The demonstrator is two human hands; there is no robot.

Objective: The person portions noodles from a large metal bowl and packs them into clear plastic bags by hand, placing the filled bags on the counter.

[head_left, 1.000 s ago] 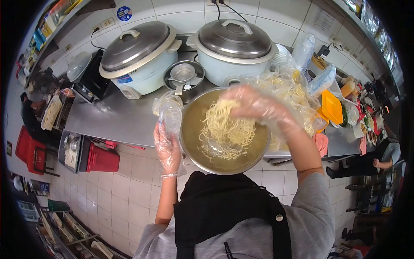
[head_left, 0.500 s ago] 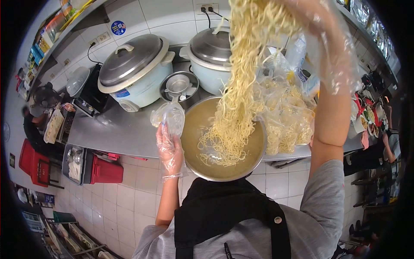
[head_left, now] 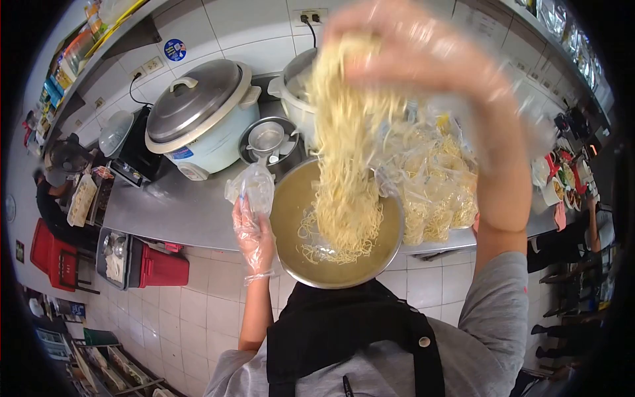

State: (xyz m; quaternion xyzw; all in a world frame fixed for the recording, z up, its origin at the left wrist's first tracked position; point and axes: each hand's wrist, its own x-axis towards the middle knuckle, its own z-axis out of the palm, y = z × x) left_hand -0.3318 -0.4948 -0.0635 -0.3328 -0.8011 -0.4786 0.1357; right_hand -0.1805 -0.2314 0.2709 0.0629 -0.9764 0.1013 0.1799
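My right hand (head_left: pixel 407 56), in a clear plastic glove and blurred by motion, is raised high and closed on a thick bunch of yellow noodles (head_left: pixel 344 159). The long strands hang down into a wide steel bowl (head_left: pixel 290 221), where their lower ends lie in a loose heap. Left of the bowl, my left hand (head_left: pixel 254 245), also gloved, has its fingers around a clear plastic bag (head_left: pixel 251 188). The bag is held upright near the bowl's rim. To the right of the bowl sit several clear bags of noodles (head_left: pixel 433 192), piled together.
Behind are a large rice cooker (head_left: pixel 198 119), a second cooker (head_left: pixel 291 86) partly hidden by noodles, and a small steel bowl (head_left: pixel 281 149) holding a strainer. All stand on a steel counter (head_left: pixel 159 205). A red bin (head_left: pixel 162 264) is below left. Other people work at both far sides.
My right hand has moved left and fully into view, swinging the hanging noodles left over the bowl. The left hand still holds the plastic bag, and the whole view has shifted slightly.
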